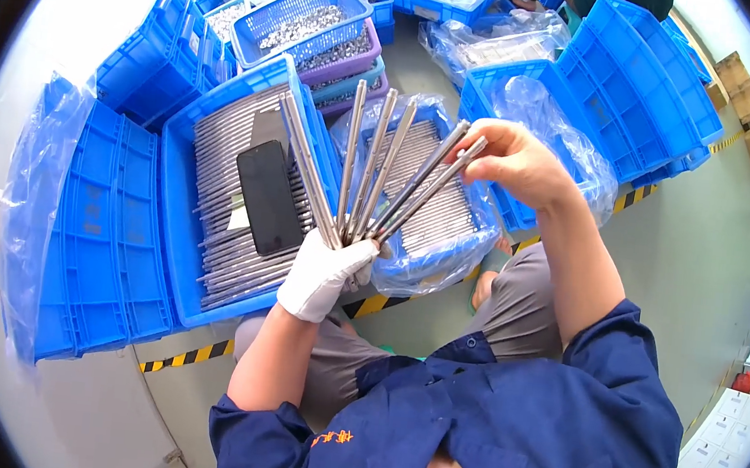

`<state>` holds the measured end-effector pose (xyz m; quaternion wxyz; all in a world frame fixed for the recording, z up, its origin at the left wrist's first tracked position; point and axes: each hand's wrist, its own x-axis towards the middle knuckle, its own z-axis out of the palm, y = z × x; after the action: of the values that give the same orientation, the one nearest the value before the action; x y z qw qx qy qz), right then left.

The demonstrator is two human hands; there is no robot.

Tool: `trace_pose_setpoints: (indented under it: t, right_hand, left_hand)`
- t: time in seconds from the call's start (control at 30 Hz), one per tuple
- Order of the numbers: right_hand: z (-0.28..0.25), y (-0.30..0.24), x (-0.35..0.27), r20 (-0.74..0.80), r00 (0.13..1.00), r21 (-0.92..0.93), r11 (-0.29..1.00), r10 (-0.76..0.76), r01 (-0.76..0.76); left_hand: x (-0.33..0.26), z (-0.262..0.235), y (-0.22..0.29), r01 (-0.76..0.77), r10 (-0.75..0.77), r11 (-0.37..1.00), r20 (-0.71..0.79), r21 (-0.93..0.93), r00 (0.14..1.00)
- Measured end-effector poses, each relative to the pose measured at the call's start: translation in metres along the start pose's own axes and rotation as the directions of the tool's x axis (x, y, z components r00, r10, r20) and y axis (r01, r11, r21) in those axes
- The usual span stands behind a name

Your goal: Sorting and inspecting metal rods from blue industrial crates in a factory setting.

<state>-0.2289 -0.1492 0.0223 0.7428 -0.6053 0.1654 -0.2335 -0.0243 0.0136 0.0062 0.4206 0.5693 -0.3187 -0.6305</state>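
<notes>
In a white glove, my left hand (326, 274) is closed around the near ends of several silver metal rods (371, 161), which fan out away from me. My bare right hand (522, 162) pinches the far end of the rightmost rod (433, 188); a darker rod (421, 173) lies close beside it. Below the fan, to the left, a blue crate (180, 215) holds many similar rods in rows. On those rods rests a black smartphone (268, 197). Under my right hand sits a smaller blue crate (445, 257), lined with clear plastic and also full of rods.
Baskets (360, 16) of small metal parts are stacked beyond the left crate. Blue crates (91, 225) stand at the left, and more blue crates (637, 88) at the right. Clear plastic (502, 43) covers bins at the back. Black-and-yellow tape (192, 356) marks the floor. Another person (623, 1) is partly visible behind.
</notes>
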Motion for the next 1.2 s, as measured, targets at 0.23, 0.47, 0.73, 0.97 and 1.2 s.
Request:
trace_pose_setpoints:
  t: [0.23, 0.47, 0.73, 0.97, 1.2]
  right_hand:
    - [0.068, 0.058, 0.007, -0.089, 0.963, 0.214, 0.950, 0.253, -0.229]
    - [0.030, 0.029, 0.012, -0.133, 0.948, 0.083, 0.956, 0.290, -0.281]
    - [0.062, 0.074, 0.003, 0.376, 0.717, 0.236, 0.687, 0.587, -0.687]
    - [0.066, 0.067, -0.027, 0.514, 0.576, -0.553, 0.759, 0.635, -0.343]
    - [-0.008, 0.024, -0.010, -0.153, 0.987, 0.533, 0.837, -0.052, 0.126]
  left_hand:
    - [0.013, 0.008, -0.015, -0.152, 0.130, 0.970, -0.124, -0.188, 0.984]
    - [0.011, -0.002, -0.012, -0.167, 0.149, 0.979, -0.146, -0.117, 0.978]
    - [0.008, 0.002, -0.014, -0.098, 0.098, 0.958, -0.012, -0.269, 0.995]
    - [0.006, -0.007, 0.002, -0.157, 0.184, 0.979, -0.240, 0.127, 0.953]
    - [0.003, 0.000, -0.002, -0.131, 0.129, 0.991, -0.087, -0.014, 0.988]
